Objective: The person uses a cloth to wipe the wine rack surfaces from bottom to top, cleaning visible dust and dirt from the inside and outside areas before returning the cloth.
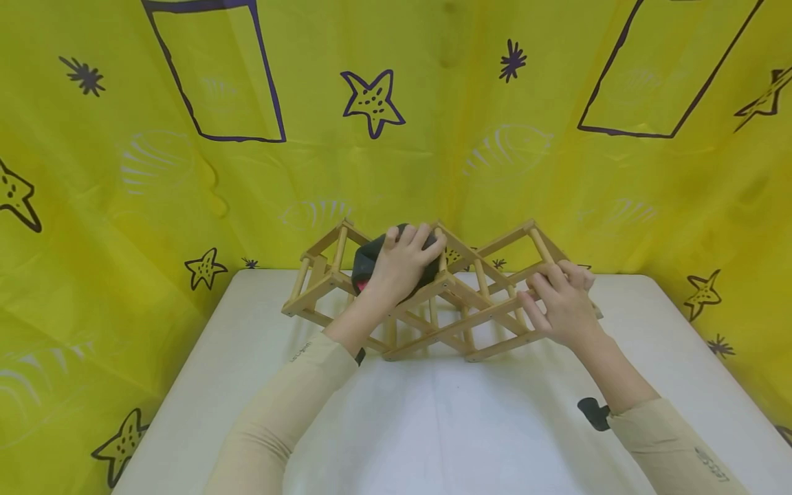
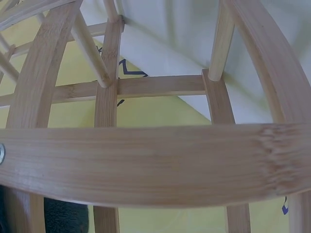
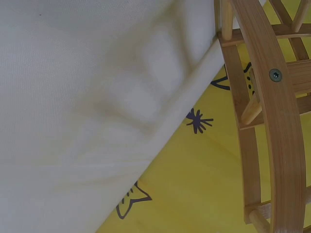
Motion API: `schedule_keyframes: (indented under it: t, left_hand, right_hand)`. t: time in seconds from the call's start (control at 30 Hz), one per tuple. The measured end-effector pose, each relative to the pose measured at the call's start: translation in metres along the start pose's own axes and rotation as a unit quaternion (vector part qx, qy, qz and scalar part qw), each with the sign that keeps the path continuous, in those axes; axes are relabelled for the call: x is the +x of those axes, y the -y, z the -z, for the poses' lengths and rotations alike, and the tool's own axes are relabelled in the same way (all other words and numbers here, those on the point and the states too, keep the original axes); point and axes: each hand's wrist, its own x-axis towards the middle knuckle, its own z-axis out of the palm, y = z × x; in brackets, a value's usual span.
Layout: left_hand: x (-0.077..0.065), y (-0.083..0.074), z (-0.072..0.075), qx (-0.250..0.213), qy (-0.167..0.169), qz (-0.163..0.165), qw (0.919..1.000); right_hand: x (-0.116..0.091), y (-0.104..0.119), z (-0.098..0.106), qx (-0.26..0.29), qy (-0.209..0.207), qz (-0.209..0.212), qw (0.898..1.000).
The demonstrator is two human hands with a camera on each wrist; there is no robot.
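Observation:
A wooden lattice rack (image 1: 458, 326) of crossed slats and round dowels stands on the white table. My left hand (image 1: 402, 265) holds a dark, soft item (image 1: 366, 258) with a small red patch, down in a left-hand bay of the rack. Its fingers curl over the top, hiding much of the item. In the left wrist view, dark fuzzy fabric (image 2: 66, 216) shows below a broad slat (image 2: 155, 165). My right hand (image 1: 559, 302) grips the rack's right end, fingers over the upper part and thumb at the near side. The right wrist view shows a screwed slat (image 3: 286, 145), no fingers.
The white table (image 1: 427, 433) extends in front of the rack and to both sides. A yellow curtain (image 1: 433, 172) printed with stars and fish hangs close behind the rack. Dark straps with a small black piece (image 1: 595, 414) sit by the right wrist.

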Motion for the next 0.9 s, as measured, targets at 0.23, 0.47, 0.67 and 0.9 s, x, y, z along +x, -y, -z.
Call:
schedule_keyframes:
  t: [0.23,0.47,0.67,0.9]
  left_hand:
    - [-0.0020,0.0018,-0.0012,-0.005,-0.056,-0.053,0.9970]
    - [-0.0007,0.0008,-0.0008,-0.010,-0.060,-0.041,0.9973]
    - [0.0001,-0.0013,-0.0020,-0.028,-0.008,0.008,0.9995]
    - [0.0011,-0.0009,-0.0029,-0.009,0.000,0.021,0.9997]
  right_hand:
    - [-0.0013,0.0008,0.0006,0.003,-0.005,0.000,1.000]
    - [-0.0016,0.0009,0.0007,0.002,-0.010,-0.002,1.000]
    - [-0.0016,0.0001,-0.0007,0.004,-0.010,0.001,1.000]
    - [-0.0013,-0.0006,-0.0011,0.003,-0.004,-0.002,1.000]
